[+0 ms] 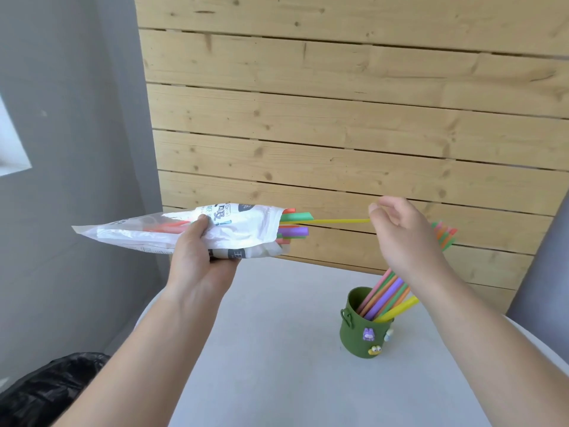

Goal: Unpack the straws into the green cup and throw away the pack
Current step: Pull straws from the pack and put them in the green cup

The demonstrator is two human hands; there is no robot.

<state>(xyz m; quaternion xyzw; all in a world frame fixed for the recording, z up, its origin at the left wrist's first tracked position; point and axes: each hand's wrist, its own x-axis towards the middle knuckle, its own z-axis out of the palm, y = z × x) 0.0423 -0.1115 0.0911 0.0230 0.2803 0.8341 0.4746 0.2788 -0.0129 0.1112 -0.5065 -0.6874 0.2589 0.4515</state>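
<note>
Left hand (197, 257) grips the pack (191, 232); right hand (403, 235) pinches a yellow straw (335, 221) by fingertips above the green cup (365, 331).

Ahead of me: wall of horizontal light wood planks (338, 118), knots showing, dark gaps between boards. Left of it, plain grey wall (77, 149) meeting the planks at a vertical corner; bright white patch (12, 143) at the far left edge, can't tell what it is. Below: pale grey-white table (277, 349), matte top, far edge against the planks. Grey panel (542, 272) at right edge.
</note>
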